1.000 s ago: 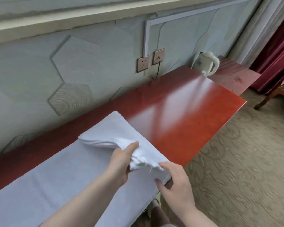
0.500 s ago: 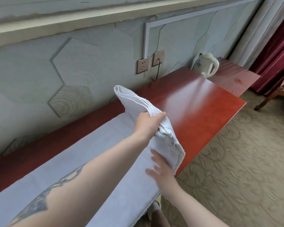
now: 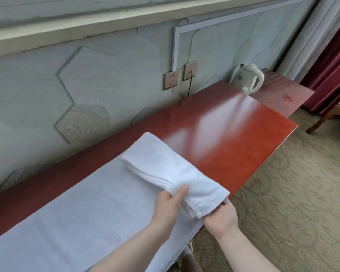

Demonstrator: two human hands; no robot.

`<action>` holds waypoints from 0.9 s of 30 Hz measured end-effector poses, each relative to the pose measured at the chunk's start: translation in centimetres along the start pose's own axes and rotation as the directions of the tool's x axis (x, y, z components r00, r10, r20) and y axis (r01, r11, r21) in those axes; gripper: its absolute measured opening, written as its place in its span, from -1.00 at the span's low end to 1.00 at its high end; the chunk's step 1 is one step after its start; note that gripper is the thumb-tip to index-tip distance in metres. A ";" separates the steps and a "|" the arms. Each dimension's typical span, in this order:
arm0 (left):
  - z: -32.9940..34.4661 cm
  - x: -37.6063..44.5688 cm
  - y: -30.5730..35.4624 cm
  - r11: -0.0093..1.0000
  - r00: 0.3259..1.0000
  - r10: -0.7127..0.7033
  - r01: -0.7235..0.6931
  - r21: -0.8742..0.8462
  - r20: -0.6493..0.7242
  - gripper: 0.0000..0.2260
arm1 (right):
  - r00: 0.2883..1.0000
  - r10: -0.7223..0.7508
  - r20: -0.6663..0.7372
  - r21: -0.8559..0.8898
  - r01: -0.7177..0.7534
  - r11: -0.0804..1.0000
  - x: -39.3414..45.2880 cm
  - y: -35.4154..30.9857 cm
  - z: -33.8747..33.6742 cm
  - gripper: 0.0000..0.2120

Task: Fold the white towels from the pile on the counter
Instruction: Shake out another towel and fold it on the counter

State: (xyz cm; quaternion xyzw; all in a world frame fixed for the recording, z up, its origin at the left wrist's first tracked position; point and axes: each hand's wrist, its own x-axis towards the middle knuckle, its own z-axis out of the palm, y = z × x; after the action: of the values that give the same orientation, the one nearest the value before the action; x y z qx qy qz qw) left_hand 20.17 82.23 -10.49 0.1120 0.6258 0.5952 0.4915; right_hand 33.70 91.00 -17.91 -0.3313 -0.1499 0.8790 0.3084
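A folded white towel [image 3: 171,169] lies on a long white cloth [image 3: 73,218] that covers the near part of the red counter [image 3: 230,138]; its near end sticks out past the counter's front edge; the left hand [image 3: 169,208] pinches the towel's stacked edges, thumb on top and fingers tucked under; the right hand [image 3: 221,215] is under the towel's near end, and the towel hides its fingers, so I cannot tell how they bend; a white kettle [image 3: 247,78] stands at the far end by the wall; two wall sockets [image 3: 180,75] sit above the counter, one with a black cord [image 3: 189,85] hanging down; a red curtain [image 3: 334,61] and a wooden chair [image 3: 334,112] are far to the right, on the carpet [image 3: 294,197].
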 end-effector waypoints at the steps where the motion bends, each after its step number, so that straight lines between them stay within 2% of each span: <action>1: -0.7 -0.1 -0.6 0.999 1.000 -0.020 0.018 -0.050 -0.022 -0.89 | 0.999 0.033 -0.014 -0.003 -0.033 0.999 -0.5 0.2 -0.3 -0.42; 3: -1.8 -0.3 -1.5 0.993 0.998 -0.061 0.057 -0.103 -0.030 -0.87 | 0.992 0.127 0.015 0.077 -0.128 0.989 -1.7 0.1 0.4 -0.35; 5: -2.2 -0.9 -2.1 0.985 0.990 -0.139 0.141 -0.100 0.022 -0.74 | 0.988 0.149 -0.049 0.087 -0.144 0.986 -2.0 -0.5 0.8 -0.36; 7: -2.8 -0.9 -2.1 0.975 0.977 -0.202 0.208 -0.078 0.072 -0.57 | 0.981 0.148 -0.129 -0.010 -0.150 0.989 -1.6 -0.6 1.9 -0.44; 8: -3.3 -0.3 -1.7 0.972 0.977 -0.207 0.212 -0.100 0.052 -0.55 | 0.975 0.139 -0.172 -0.045 -0.149 0.988 -1.4 -0.8 2.2 -0.50; 11: -5.3 3.3 1.0 0.915 0.954 -0.276 0.224 -0.335 -0.116 -0.74 | 0.963 0.136 -0.233 -0.041 -0.150 0.988 -1.4 -0.5 2.7 -0.62; 14: -5.1 5.4 3.7 0.753 0.927 -0.370 0.262 -0.603 -0.059 -0.85 | 0.965 0.168 -0.200 0.027 -0.166 0.986 -1.6 0.0 2.4 -0.66; 15: -4.8 5.6 4.0 0.697 0.915 -0.403 0.291 -0.655 -0.022 -0.81 | 0.968 0.178 -0.179 0.064 -0.169 0.983 -1.6 0.2 2.2 -0.64; 16: -4.5 5.6 4.3 0.641 0.903 -0.430 0.320 -0.698 0.019 -0.75 | 0.969 0.182 -0.167 0.095 -0.168 0.981 -1.7 0.3 2.0 -0.53; 18: -4.2 5.7 4.7 0.523 0.872 -0.475 0.389 -0.758 0.120 -0.61 | 0.972 0.186 -0.141 0.168 -0.162 0.972 -1.3 0.2 1.5 -0.19; 19: -4.3 5.9 4.8 0.509 0.864 -0.480 0.415 -0.754 0.151 -0.55 | 0.974 0.180 -0.134 0.180 -0.155 0.971 -1.3 0.1 1.2 -0.13; 20: -4.5 6.3 4.9 0.530 0.867 -0.467 0.430 -0.731 0.172 -0.49 | 0.973 0.182 -0.139 0.164 -0.159 0.974 -1.5 -0.2 1.6 -0.17; 23: -5.5 7.4 5.5 0.682 0.891 -0.419 0.436 -0.587 0.174 -0.39 | 0.953 0.172 -0.249 0.044 -0.166 0.985 -2.2 -1.0 2.5 -0.66; 25: -6.3 8.3 6.0 0.757 0.906 -0.403 0.410 -0.508 0.131 -0.38 | 0.946 0.164 -0.278 -0.006 -0.172 0.985 -2.2 -1.0 2.3 -0.70; 27: -6.9 9.2 6.3 0.821 0.917 -0.399 0.362 -0.441 0.011 -0.43 | 0.946 0.147 -0.290 -0.075 -0.176 0.982 -2.2 -1.0 2.7 -0.66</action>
State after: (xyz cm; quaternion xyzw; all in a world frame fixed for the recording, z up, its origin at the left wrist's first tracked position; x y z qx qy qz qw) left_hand 7.66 86.22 -10.86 -0.1516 0.5066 0.6132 0.5868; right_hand 33.66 90.20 -14.37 -0.4797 -0.1204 0.8363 0.2366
